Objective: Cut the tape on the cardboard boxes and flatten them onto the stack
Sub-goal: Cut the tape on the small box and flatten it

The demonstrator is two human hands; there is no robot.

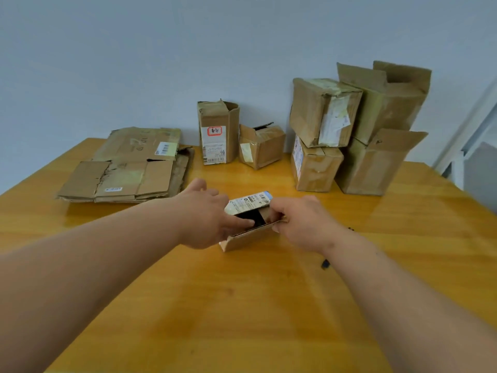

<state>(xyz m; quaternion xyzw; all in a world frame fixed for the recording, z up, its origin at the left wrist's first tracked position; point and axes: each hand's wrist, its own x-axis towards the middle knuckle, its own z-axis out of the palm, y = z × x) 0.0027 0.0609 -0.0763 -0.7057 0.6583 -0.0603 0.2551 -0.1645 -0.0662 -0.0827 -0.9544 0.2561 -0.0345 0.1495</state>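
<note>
A small box (pixel 248 227) lies on the tabletop (pixel 242 305) in front of the person, open at the top, with a labelled flap (pixel 248 204) standing up at its far side. The left hand (pixel 207 219) is at the box's left end, one finger reaching straight into the dark opening; its other fingers are hidden behind the box, so whether they curl round the wall cannot be told. The right hand (pixel 301 222) grips the right end, fingers curled over the near wall's edge.

The stack (pixel 126 168) of flattened cardboard lies at the far left, well apart from the box. More boxes (pixel 349 130) stand along the wall behind, some piled on each other, several with tape in place.

This box looks light and thin-walled; it should bend easily and crease along its folds, though any tape left on the bottom seam would resist. The cardboard is dry and not slippery, and nothing about it seems fragile. The best holds are probably the two short ends, pushing opposite corners toward each other so the sleeve collapses flat. No cutting tool is visible in either hand.
</note>
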